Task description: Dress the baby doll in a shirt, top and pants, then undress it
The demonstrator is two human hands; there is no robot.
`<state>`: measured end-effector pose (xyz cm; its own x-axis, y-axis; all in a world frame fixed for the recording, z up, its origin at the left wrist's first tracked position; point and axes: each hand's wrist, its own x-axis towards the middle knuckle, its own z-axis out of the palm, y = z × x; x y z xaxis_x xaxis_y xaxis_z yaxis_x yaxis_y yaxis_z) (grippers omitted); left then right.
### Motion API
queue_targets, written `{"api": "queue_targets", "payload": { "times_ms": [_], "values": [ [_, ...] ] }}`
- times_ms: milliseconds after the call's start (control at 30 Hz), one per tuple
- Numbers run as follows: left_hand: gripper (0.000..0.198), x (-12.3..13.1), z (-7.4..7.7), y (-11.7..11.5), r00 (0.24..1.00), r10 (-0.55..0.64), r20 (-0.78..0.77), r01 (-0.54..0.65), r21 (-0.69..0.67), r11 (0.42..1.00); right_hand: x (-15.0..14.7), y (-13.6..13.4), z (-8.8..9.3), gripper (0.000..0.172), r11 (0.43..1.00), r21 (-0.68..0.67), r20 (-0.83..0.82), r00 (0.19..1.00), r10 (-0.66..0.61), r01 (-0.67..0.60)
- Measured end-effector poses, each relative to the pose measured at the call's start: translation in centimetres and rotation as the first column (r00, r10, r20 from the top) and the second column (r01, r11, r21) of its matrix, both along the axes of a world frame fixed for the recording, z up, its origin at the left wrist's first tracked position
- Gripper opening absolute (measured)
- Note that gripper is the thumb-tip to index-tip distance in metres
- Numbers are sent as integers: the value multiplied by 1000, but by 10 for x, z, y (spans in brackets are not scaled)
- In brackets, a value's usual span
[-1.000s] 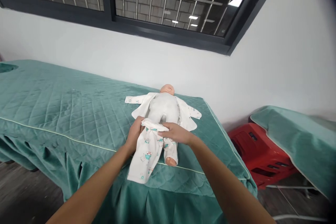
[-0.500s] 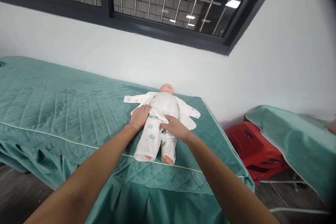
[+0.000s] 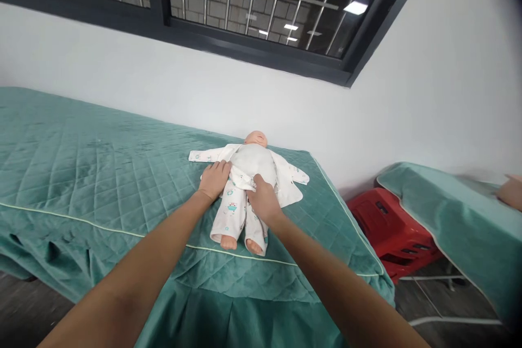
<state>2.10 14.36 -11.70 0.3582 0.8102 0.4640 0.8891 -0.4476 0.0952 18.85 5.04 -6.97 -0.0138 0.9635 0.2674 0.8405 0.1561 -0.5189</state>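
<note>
A baby doll lies on its back, head toward the wall. Its white printed top is spread open under it, sleeves out to both sides, baring a pale torso. White printed pants cover both legs, with the feet showing at the cuffs. At the left side of the waistband, my left hand is closed on the pants; its thumb is hidden. My right hand pinches the front of the waistband, where the fabric is bunched.
The doll rests on a bed with a quilted green cover, against a white wall below a barred window. To the right are red stacked plastic stools and another green-covered bed. Another person's hand shows at the right edge.
The pants have moved up the doll's legs, and the foot on the left now shows at its cuff. My right hand has shifted up toward the waist. The other person's hand shows more.
</note>
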Motion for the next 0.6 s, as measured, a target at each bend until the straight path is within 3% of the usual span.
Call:
{"api": "queue_targets", "payload": {
  "times_ms": [133,233,333,433,600],
  "values": [
    [28,-2,0,-8,1000,-29,7,29,-19,999,12,1,7,8,994,-45,-71,993,96,-100],
    [27,-5,-2,-15,999,-47,22,48,-30,998,35,5,12,21,986,-79,-283,951,122,-150],
    [26,-6,-3,-21,998,-43,45,45,-43,998,62,11,11,35,994,-57,-432,900,62,-96],
    [24,-7,-2,-26,997,-30,66,34,-60,998,85,16,6,39,994,-87,-486,874,16,-66],
    [24,-7,1,-32,995,9,96,0,-96,995,102,13,0,37,954,-189,-503,857,109,-232]
  ]
}}
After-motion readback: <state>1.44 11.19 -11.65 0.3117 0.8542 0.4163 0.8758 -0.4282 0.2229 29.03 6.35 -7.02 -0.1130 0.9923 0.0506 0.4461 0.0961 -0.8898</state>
